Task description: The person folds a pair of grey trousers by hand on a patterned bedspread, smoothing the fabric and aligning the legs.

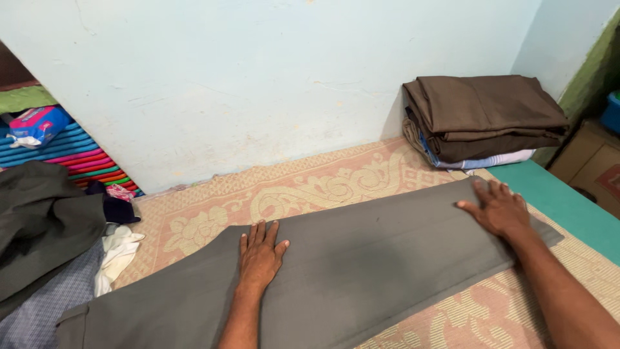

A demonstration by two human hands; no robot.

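A: While the grey trousers (361,271) lie flat on the patterned mat (310,187), which way do they run?

B: Lengthwise, lower left to upper right. The left hand (260,255) presses flat near the middle, fingers spread, gripping nothing. The right hand (498,208) lies open and flat on the upper-right end.

A: And the cloth?

B: Plain grey, smooth, folded long; a brown folded stack (481,116) sits beyond.

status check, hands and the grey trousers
Left hand flat on grey trousers, mid-length. Right hand flat near the far end. Trousers lie clear on the patterned mat.
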